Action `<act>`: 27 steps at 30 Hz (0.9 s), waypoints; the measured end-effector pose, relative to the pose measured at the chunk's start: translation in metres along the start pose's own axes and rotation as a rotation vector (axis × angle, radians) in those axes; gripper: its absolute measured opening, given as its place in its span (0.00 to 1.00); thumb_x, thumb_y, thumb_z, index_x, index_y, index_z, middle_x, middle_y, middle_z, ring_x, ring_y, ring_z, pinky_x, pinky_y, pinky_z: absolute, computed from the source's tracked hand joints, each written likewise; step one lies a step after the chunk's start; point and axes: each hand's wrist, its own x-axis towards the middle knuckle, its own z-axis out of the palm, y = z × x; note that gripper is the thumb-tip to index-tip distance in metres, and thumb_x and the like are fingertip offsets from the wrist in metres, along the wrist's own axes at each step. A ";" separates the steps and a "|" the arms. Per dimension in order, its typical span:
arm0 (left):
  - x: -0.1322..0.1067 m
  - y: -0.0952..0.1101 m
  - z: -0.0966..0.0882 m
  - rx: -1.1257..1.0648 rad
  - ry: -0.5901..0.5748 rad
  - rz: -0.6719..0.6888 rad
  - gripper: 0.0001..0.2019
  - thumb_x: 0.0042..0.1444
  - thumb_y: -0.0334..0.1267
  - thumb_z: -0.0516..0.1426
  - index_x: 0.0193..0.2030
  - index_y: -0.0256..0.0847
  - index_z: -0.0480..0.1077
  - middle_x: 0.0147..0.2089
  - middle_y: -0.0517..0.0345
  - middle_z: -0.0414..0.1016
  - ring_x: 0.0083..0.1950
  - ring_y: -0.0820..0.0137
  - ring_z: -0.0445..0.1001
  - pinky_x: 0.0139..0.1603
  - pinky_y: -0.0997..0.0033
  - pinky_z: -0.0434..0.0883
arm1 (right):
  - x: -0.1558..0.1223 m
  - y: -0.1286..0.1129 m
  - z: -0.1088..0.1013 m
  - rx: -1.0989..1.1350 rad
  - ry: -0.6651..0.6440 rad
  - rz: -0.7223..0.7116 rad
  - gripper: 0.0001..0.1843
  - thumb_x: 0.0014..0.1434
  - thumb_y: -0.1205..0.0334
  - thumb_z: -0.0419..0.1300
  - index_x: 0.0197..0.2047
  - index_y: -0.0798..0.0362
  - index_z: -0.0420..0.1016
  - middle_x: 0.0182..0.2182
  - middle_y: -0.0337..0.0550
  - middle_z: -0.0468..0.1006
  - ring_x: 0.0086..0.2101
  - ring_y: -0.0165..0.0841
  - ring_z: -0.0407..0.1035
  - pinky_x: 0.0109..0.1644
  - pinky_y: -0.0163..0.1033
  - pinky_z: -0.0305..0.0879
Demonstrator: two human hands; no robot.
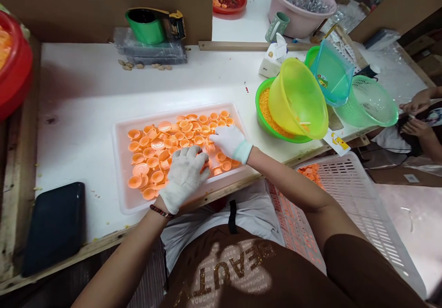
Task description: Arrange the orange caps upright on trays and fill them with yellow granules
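A shallow white tray (119,170) holds many small orange plastic toy cups (158,176), with a few round orange toy saucers (158,143) among them. My left hand (186,172), in a whitish knit glove, is curled over the pieces near the tray's front middle. Orange shows between its thumb and fingers, but what they grip is hidden. To its right, my right hand (230,143) wears a white glove with a pale green cuff. Its fingers stretch left over the cups, and their tips touch the pile.
Right of the tray, a yellow basin (304,98) leans in a green bowl (264,117) of small yellow pieces. A dark tablet-like object (55,225) lies left. Below right stands a white slatted crate (366,197). Another person's hands (416,114) show at far right.
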 end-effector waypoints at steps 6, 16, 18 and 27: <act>-0.003 -0.001 0.000 -0.006 0.029 -0.041 0.12 0.58 0.43 0.60 0.45 0.41 0.77 0.56 0.41 0.73 0.52 0.46 0.72 0.50 0.46 0.67 | -0.001 0.003 0.001 -0.014 0.003 -0.101 0.19 0.67 0.71 0.52 0.54 0.51 0.80 0.46 0.50 0.76 0.41 0.41 0.69 0.40 0.43 0.53; -0.015 0.004 -0.007 -0.091 0.171 0.067 0.04 0.57 0.33 0.63 0.38 0.42 0.71 0.45 0.53 0.77 0.44 0.59 0.75 0.43 0.58 0.69 | 0.015 -0.012 -0.002 -0.064 -0.006 -0.287 0.15 0.70 0.67 0.52 0.49 0.54 0.81 0.45 0.52 0.79 0.44 0.44 0.72 0.41 0.45 0.54; -0.022 0.004 -0.010 -0.102 0.223 0.118 0.04 0.58 0.31 0.62 0.36 0.42 0.70 0.42 0.56 0.78 0.42 0.63 0.75 0.42 0.60 0.69 | 0.020 -0.013 -0.009 -0.033 -0.095 -0.240 0.14 0.69 0.67 0.53 0.45 0.55 0.82 0.44 0.52 0.80 0.43 0.44 0.73 0.40 0.44 0.55; -0.078 -0.028 -0.029 -0.107 0.456 0.026 0.09 0.59 0.28 0.64 0.44 0.39 0.69 0.46 0.49 0.80 0.45 0.60 0.79 0.46 0.60 0.74 | 0.012 -0.022 -0.018 0.149 -0.089 -0.217 0.12 0.68 0.64 0.57 0.47 0.53 0.83 0.45 0.49 0.81 0.42 0.40 0.73 0.39 0.41 0.51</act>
